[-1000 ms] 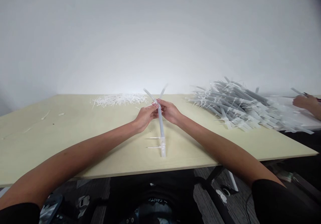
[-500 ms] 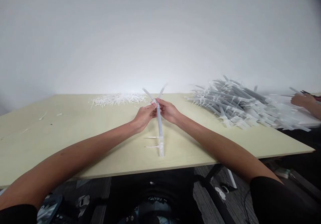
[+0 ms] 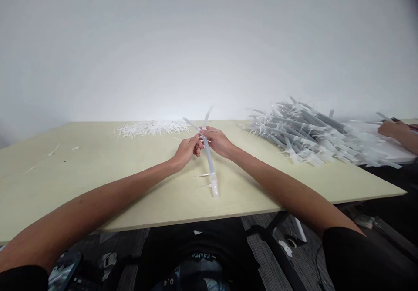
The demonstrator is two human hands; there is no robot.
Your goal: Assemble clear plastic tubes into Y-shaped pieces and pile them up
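Observation:
A translucent Y-shaped tube assembly [image 3: 209, 156] stands out between my hands, its long leg slanting down toward me and its two thin branches pointing away. Near its lower end, thin cable tie tails [image 3: 203, 175] stick out to the left. My right hand [image 3: 219, 143] is closed around the junction of the branches. Just left of the junction, my left hand [image 3: 187, 152] has its fingers pinched on a thin white cable tie [image 3: 206, 140] that crosses the tube; the fingers partly hide it.
A heap of white cable ties [image 3: 153, 128] lies at the back of the wooden table [image 3: 98, 178]. To the right is a large pile of similar tube assemblies [image 3: 303, 130]. Another person's hand [image 3: 390, 128] works beyond it. A few loose ties [image 3: 54, 149] lie far left.
The tube's lower end has swung slightly right and away from me. My left fingers have shifted a little apart from the tube, and a tie tail now shows by the junction.

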